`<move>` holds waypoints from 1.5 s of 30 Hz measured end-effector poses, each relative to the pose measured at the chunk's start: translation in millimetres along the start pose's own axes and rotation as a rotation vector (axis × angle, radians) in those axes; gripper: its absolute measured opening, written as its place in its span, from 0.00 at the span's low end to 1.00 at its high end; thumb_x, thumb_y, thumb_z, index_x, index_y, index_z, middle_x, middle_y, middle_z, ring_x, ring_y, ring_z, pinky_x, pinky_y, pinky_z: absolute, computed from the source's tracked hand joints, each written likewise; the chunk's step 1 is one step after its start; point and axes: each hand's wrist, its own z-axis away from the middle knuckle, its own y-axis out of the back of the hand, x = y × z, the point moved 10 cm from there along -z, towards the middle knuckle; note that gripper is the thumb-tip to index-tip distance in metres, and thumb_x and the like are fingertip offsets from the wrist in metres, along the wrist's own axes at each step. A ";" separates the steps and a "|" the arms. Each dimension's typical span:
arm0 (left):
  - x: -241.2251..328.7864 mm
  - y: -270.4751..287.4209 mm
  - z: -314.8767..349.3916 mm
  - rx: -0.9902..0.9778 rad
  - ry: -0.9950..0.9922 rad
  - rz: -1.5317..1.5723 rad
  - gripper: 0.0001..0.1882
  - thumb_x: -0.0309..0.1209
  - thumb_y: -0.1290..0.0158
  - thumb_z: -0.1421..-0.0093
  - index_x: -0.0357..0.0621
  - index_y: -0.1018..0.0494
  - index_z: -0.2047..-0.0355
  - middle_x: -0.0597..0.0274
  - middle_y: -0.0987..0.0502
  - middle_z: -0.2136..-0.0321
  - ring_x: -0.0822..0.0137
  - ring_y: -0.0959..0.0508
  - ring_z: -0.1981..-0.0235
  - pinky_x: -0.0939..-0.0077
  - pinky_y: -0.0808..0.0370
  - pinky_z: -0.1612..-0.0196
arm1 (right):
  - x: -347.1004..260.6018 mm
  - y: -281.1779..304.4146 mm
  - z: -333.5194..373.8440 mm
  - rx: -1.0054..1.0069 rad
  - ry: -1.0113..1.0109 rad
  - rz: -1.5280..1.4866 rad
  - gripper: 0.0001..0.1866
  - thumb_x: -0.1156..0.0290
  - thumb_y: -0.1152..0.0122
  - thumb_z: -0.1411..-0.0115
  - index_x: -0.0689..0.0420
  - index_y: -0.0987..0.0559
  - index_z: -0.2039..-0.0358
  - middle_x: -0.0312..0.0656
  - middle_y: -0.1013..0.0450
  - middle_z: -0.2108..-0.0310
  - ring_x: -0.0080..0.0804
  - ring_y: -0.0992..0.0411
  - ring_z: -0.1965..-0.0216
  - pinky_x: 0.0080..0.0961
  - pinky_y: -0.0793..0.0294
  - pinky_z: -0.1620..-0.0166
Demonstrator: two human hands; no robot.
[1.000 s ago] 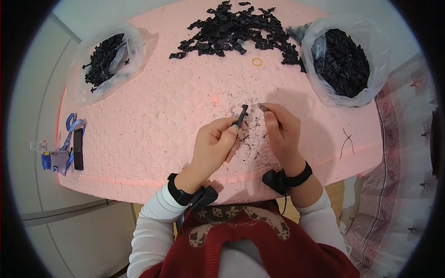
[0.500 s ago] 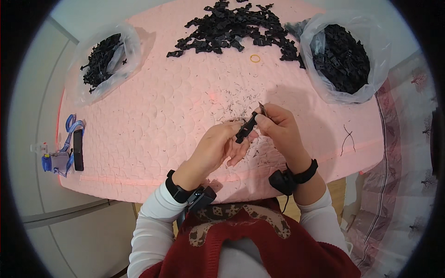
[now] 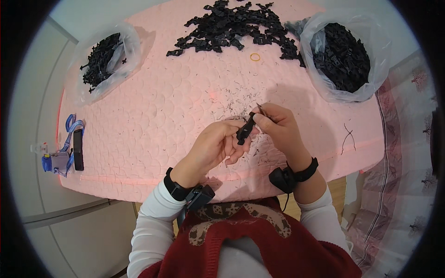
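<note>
Head view: left hand (image 3: 214, 147) pinched on black part (image 3: 244, 130), held just above pink mat (image 3: 153, 116), near its front edge. Right hand (image 3: 278, 129) closed on thin tool (image 3: 260, 109) touching part's top. Best done with part kept steady, tool worked in short strokes, trimmings dropped onto mat. Against earlier frame: hands shifted slightly forward on mat, part still upright, tool still at top end.

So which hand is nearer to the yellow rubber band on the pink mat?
The right hand: the rubber band lies beyond it, slightly left. The left hand sits lower and further left, holding a small black part.
</note>
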 end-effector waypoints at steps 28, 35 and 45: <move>39.5 14.1 24.8 0.406 -0.393 -0.466 0.17 0.20 0.50 0.47 0.31 0.35 0.55 0.73 0.36 0.79 0.83 0.35 0.77 0.90 0.35 0.75 | -73.5 -19.0 23.9 0.175 0.736 0.739 0.12 0.78 0.42 0.53 0.60 0.24 0.65 0.39 0.31 0.79 0.32 0.34 0.81 0.23 0.35 0.78; 41.5 14.6 25.3 0.420 -0.428 -0.468 0.18 0.19 0.49 0.48 0.31 0.34 0.56 0.74 0.37 0.78 0.84 0.37 0.77 0.90 0.36 0.75 | -72.2 -21.1 23.1 0.123 0.707 0.730 0.13 0.78 0.42 0.54 0.60 0.24 0.65 0.40 0.31 0.79 0.33 0.34 0.81 0.23 0.36 0.78; 19.0 -1.0 9.6 0.056 -0.092 -0.041 0.15 0.29 0.62 0.40 0.32 0.34 0.57 0.61 0.28 0.79 0.77 0.33 0.86 0.87 0.38 0.85 | -30.3 4.6 8.2 0.162 0.167 0.064 0.09 0.79 0.50 0.46 0.63 0.26 0.64 0.32 0.32 0.79 0.18 0.35 0.78 0.17 0.37 0.73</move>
